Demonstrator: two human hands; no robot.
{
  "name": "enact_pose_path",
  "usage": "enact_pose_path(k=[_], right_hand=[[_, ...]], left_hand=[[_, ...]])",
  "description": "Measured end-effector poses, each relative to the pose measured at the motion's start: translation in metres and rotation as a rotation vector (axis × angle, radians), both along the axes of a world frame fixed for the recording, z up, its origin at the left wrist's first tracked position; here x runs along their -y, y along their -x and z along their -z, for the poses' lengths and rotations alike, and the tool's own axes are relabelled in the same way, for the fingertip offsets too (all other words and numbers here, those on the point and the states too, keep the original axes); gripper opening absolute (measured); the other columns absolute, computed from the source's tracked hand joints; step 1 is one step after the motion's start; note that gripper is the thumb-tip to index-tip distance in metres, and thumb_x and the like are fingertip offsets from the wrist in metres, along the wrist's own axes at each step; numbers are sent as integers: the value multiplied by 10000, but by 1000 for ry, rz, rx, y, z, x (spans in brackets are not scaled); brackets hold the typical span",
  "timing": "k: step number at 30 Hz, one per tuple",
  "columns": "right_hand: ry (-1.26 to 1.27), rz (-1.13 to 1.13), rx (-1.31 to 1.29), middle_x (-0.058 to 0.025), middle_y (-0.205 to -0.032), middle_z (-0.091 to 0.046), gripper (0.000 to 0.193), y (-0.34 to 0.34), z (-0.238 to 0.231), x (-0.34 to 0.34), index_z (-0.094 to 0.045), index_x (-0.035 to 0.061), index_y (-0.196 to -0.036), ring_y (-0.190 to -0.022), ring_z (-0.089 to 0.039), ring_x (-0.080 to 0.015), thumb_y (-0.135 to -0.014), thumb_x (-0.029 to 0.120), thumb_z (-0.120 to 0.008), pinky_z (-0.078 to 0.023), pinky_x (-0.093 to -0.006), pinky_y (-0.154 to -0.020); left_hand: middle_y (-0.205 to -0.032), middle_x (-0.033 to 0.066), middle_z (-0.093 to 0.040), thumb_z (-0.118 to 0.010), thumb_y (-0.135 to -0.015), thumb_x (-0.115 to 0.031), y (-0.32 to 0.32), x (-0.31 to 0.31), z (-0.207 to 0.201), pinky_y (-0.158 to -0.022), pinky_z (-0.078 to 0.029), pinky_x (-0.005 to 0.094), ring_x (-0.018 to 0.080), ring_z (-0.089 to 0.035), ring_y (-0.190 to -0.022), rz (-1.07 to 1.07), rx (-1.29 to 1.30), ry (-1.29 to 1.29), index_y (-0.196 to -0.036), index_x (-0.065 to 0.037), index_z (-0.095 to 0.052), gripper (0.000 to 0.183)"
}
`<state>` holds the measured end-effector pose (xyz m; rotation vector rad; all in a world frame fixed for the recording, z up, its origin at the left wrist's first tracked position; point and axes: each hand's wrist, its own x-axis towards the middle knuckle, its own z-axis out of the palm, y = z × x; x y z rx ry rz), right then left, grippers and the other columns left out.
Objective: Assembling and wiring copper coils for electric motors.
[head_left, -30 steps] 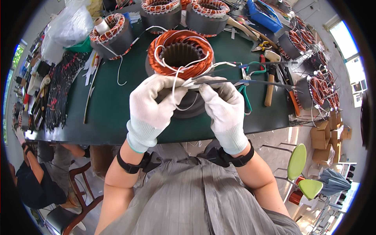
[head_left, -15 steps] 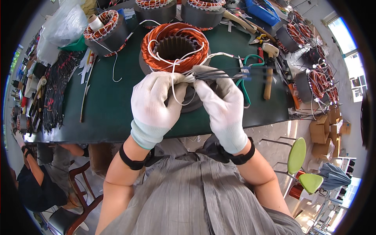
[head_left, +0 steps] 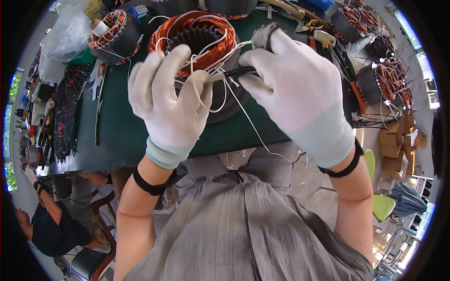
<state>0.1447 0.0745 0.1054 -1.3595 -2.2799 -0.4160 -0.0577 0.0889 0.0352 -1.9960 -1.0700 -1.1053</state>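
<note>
My left hand (head_left: 171,89), in a white knitted glove, pinches the pale end of a wire bundle (head_left: 216,76) between thumb and forefinger, its other fingers spread. My right hand (head_left: 302,82), gloved too, closes on black wire leads (head_left: 240,71) that run from that end into its fingers. A fuzzy dark grey patch (head_left: 267,36) shows at its raised fingertips; I cannot make out what it is. Just beyond both hands sits a stator with orange copper windings (head_left: 201,21) and a slotted dark bore. A thin white cord (head_left: 253,124) trails from the bundle past the table edge.
More wound stators stand at the left (head_left: 115,40) and right (head_left: 377,84) of the green table (head_left: 122,136). A mallet (head_left: 324,38) and yellow-handled pliers (head_left: 308,26) lie at the back right. Cardboard boxes (head_left: 393,143) are on the floor. A co-worker (head_left: 58,220) is at lower left.
My hands have moved apart, the right one rising to the right and now covering the green-handled scissors. The black leads no longer extend past my right hand. A white cord now hangs toward me.
</note>
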Motion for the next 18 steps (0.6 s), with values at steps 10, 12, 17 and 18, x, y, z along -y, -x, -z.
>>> enact_pose_path(k=[10,12,17,18], right_hand=[[574,-302,-272,-135,-944,-735,200,-7,-10,-32,-730,59,-1096,-881,-725,-220,-904,88,-680,-548,-337,-764],[466,-456,-509,-134,-791,-697,175,-4,4,-35,-739,44,-1038,-733,-698,-203,-875,100,-709,-530,-323,-699],[481,-440,-576,-127,-759,-691,176,-11,27,-38,-737,7,-1022,-640,-611,-169,-869,92,-720,-514,-306,-665],[471,-482,-600,-123,-750,-685,173,-11,31,-40,-736,4,-1018,-637,-602,-162,-867,87,-720,-510,-303,-661]], left_hand=[[-1151,124,-720,-804,-731,45,20,-13,-6,-899,-525,356,296,-680,-1023,340,38,268,-925,-9,-732,215],[-1102,138,-740,-823,-715,44,17,-11,-6,-889,-531,350,288,-695,-991,331,62,250,-914,-3,-751,217],[-1137,155,-743,-848,-693,35,26,-17,8,-892,-553,310,240,-710,-989,371,165,269,-939,10,-799,252],[-1139,162,-741,-849,-700,31,27,-19,10,-885,-560,305,241,-713,-980,441,242,304,-939,8,-801,245]])
